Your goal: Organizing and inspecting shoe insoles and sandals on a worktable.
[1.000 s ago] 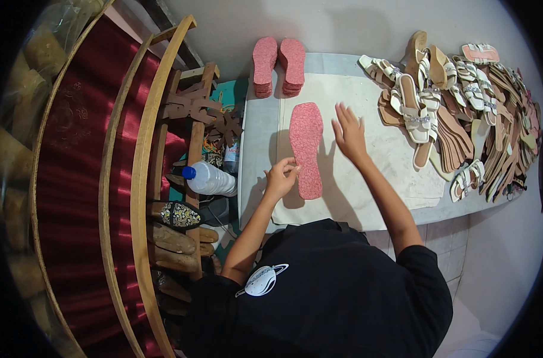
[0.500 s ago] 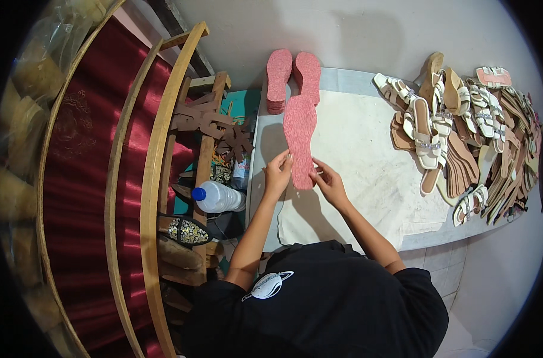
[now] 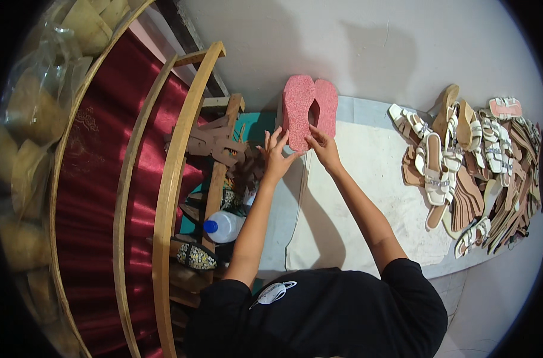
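Observation:
A speckled pink, sole-shaped insole [image 3: 299, 110] lies over the left of two stacks at the table's far edge, its narrow end toward me. I cannot tell whether it rests on that stack or hovers just above. My left hand [image 3: 277, 156] has thumb and index finger at the left side of the narrow end, its other fingers spread. On the opposite edge, my right hand [image 3: 325, 150] pinches the same end between thumb and fingers. Just to the right stands the other stack of pink insoles [image 3: 326, 107], partly covered by my right hand.
A pale cloth [image 3: 367, 197] covers much of the table. White strappy sandals [image 3: 432, 170] and tan soles [image 3: 465, 200] are heaped at the right. To the left stand a wooden rack [image 3: 170, 173] and a blue-capped bottle [image 3: 225, 227]. A wall [image 3: 373, 53] closes off the back.
Both hands have moved away from me, carrying the insole from the near part of the table to the left stack. The view has shifted slightly.

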The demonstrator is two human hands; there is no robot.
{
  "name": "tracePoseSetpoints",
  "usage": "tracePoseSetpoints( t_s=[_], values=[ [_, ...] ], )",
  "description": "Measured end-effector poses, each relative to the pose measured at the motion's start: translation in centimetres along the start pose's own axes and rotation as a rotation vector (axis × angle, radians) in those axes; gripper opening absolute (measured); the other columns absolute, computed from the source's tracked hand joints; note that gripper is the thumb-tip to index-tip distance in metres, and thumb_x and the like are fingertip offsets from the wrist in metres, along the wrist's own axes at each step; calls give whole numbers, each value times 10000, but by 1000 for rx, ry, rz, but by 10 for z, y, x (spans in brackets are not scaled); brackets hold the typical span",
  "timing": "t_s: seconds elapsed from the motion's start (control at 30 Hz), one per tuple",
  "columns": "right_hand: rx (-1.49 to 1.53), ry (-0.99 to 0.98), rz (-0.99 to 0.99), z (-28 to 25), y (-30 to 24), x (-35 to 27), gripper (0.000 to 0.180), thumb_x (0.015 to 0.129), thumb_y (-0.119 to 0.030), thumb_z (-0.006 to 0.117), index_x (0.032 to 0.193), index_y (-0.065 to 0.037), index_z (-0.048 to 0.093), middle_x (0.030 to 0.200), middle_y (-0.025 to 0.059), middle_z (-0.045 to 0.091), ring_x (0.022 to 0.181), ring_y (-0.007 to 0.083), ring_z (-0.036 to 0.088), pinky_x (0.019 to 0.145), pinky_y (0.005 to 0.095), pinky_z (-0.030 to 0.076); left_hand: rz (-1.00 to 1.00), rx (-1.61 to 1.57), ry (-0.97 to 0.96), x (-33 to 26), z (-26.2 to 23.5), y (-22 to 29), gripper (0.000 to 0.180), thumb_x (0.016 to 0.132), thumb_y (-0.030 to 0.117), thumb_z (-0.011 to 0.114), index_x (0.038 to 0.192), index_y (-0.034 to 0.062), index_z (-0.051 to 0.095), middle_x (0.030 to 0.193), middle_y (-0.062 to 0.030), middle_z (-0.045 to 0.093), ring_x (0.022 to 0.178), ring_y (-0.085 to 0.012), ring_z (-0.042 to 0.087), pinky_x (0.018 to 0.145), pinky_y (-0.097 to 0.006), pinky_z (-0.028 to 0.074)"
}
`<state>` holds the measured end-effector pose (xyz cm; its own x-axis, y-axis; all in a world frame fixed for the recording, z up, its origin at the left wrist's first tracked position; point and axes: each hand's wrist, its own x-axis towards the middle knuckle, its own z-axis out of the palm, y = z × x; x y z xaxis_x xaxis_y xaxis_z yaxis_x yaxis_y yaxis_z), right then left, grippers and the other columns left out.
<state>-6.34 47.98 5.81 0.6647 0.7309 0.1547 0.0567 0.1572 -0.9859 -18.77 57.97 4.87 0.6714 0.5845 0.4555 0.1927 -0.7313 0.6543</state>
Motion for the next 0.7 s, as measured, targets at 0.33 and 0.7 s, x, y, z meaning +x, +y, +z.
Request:
tracePoseSetpoints(
  t_s=[0.33, 0.7],
  values=[
    [-846, 185, -177, -1, 27, 60, 353, 728, -249, 664, 1049, -110, 618, 1017, 71, 542, 899, 228, 484, 814, 315, 358, -98, 38, -55, 49, 27, -44, 681, 599, 437, 735, 1185, 160, 526, 1355, -51, 321, 1285, -387, 145, 900, -700, 53],
    [-902, 212, 39, 17, 30, 70, 354, 706, -344, 656, 1029, -203, 627, 1188, 12, 455, 1123, 276, 336, 862, 509, 216, -44, -112, -52, 55, 40, -80, 657, 615, 386, 740, 1195, 167, 520, 1365, -44, 315, 1291, -380, 133, 929, -671, 50]
  ],
)
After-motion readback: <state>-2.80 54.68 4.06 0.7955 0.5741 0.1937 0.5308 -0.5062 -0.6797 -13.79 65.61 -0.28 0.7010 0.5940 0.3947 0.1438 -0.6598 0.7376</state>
